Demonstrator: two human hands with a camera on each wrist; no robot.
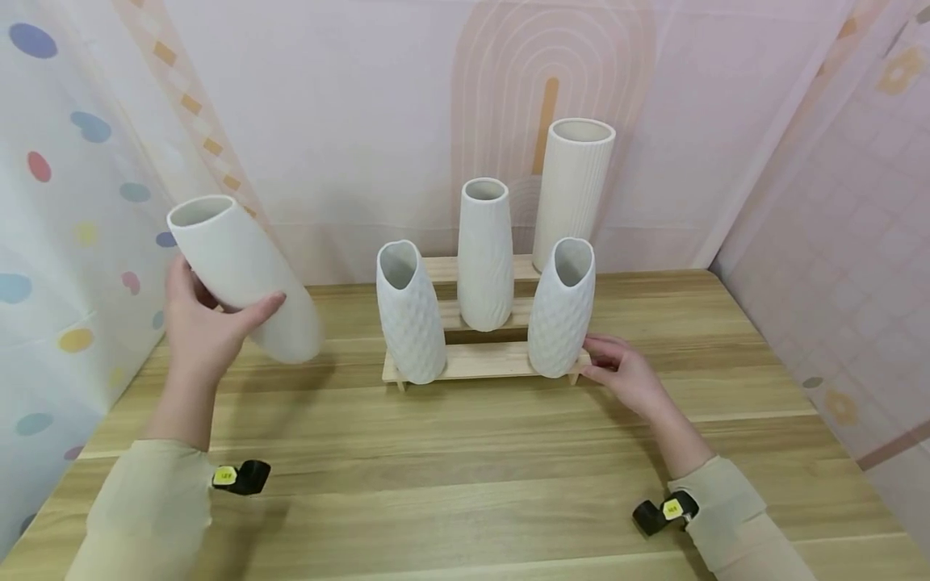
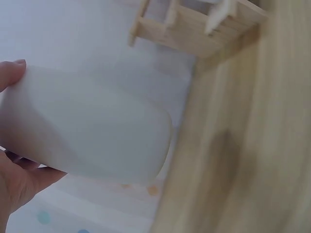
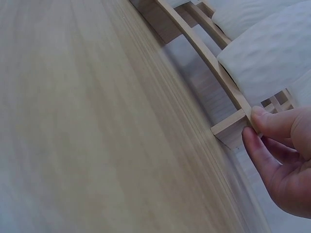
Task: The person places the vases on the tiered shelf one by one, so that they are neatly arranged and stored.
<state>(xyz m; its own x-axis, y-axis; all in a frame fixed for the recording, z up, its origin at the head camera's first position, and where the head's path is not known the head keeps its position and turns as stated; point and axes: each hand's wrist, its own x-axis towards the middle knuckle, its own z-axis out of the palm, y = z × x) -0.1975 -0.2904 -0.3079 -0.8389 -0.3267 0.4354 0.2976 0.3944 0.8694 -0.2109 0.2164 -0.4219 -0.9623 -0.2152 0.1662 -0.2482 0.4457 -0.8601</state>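
My left hand [image 1: 207,323] grips a smooth white vase [image 1: 250,270] around its body, thumb on the near side. The vase leans with its mouth up and to the left, held above the tabletop left of a three-tier wooden stand [image 1: 487,361]. In the left wrist view the vase's base [image 2: 158,141] points toward the table. My right hand [image 1: 628,375] pinches the right end of the stand's lowest step [image 3: 238,99] between thumb and fingers. Just beside that hand, a dimpled white vase [image 1: 561,319] with a notched rim stands on this step.
A matching dimpled vase [image 1: 412,331] occupies the lowest step's left end. On the middle step stands a slim textured vase [image 1: 485,258], and a tall ribbed vase [image 1: 577,190] is at the top right. Behind the wooden table [image 1: 436,484] hangs a patterned curtain [image 1: 349,121].
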